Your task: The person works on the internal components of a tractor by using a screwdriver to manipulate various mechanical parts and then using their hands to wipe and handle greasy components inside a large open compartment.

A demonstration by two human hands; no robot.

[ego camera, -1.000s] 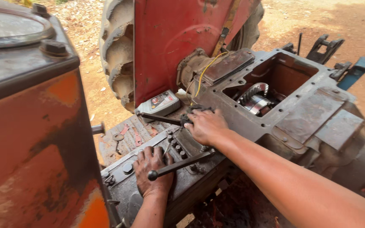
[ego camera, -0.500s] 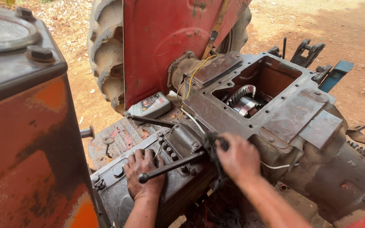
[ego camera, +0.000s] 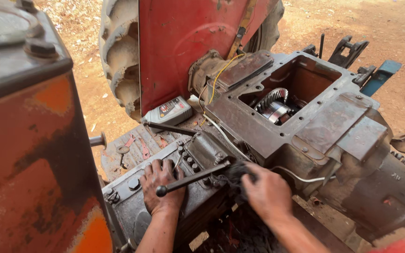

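Left hand [ego camera: 161,186]: it lies flat, palm down, on the greasy grey gearbox cover [ego camera: 183,187]; the fingers are spread and point away from the person; this grip is released and holds nothing
Right hand [ego camera: 269,193]: it reaches in from the lower right with its back to the camera; the fingers curl down over a dark dirty rag [ego camera: 236,174] at the side of the cover; whether this grip is clenched on the rag cannot be told
Lever [ego camera: 191,178]: a thin black rod with a round knob at the near end; it slants across just above the left hand, and its far end sits by the right hand
Edges and room: the cover is boxed in; an orange rusty tank [ego camera: 33,154] stands close on the left, and the big open housing [ego camera: 305,117] stands close on the right; there is a dark gap below the right hand
Shapes and feel: the housing is rough grey metal with a square hole, and shiny gear teeth [ego camera: 273,100] show inside; a red fender [ego camera: 183,42] and a knobbly tyre [ego camera: 118,56] stand behind; a small grey bottle [ego camera: 169,112] lies on the step plate
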